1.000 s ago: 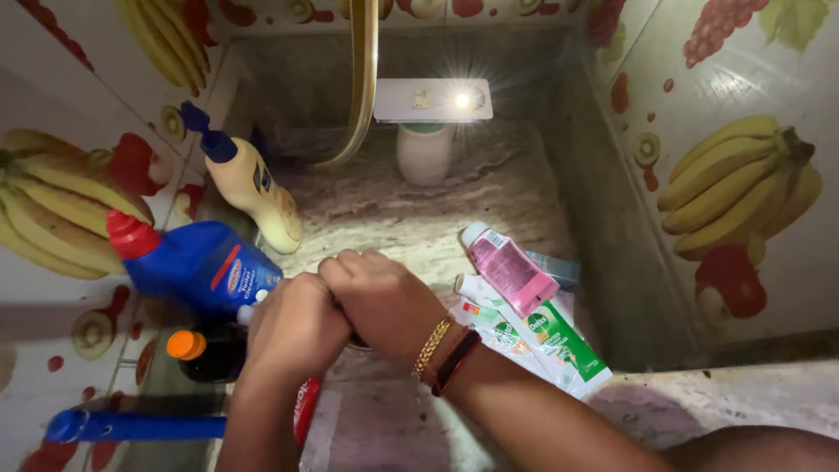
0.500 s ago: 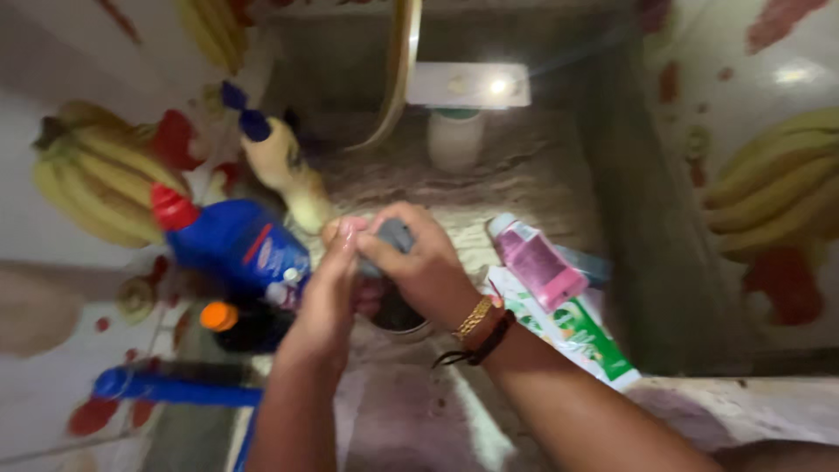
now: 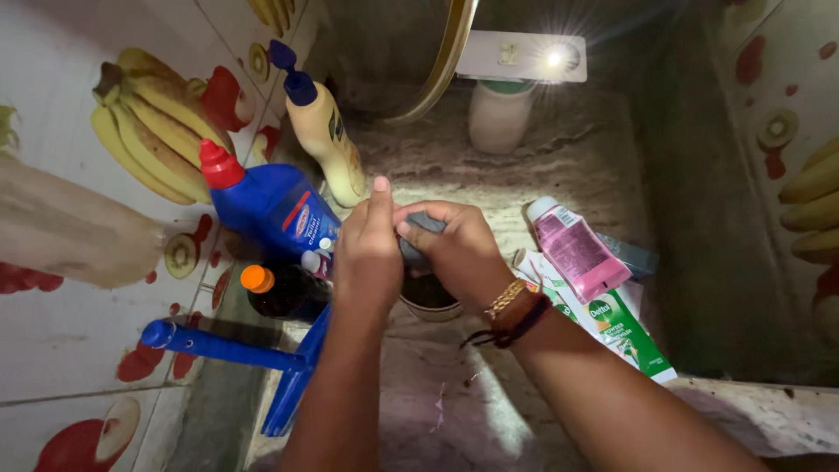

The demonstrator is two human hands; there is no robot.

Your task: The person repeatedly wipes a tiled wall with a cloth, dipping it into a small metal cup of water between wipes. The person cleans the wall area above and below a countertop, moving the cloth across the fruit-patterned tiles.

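Both hands meet over the middle of the stone shelf, pressed together around a small grey object (image 3: 418, 238). The right hand (image 3: 454, 253) curls its fingers over the top of it; the left hand (image 3: 369, 253) closes against its other side, thumb pointing up. Only a sliver of the grey object shows between the fingers: dull, matte, rounded edge, shape otherwise hidden. Right wrist carries a gold chain bracelet (image 3: 504, 300) and dark thread bands (image 3: 517, 322).

Directly beneath the hands sits a small round container (image 3: 430, 297), pale rim, dark inside, open top.

Left of the hands: a blue plastic bottle (image 3: 275, 210) with a red angled cap, glossy; a cream pump bottle (image 3: 330, 144) with a blue nozzle, leaning on the tiled wall; a dark bottle (image 3: 280, 293) with an orange cap; a blue plastic handle (image 3: 223, 348) lying flat.

Right of the hands: a pink tube (image 3: 577, 252) with a white cap, lying over a green and white carton (image 3: 625, 332).

At the back, a white jar (image 3: 498, 118) stands under a small bright lamp (image 3: 523, 58). The shelf (image 3: 437, 411) is mottled grey stone, rough. Walls are glossy tiles (image 3: 105, 288) printed with bananas and other fruit.
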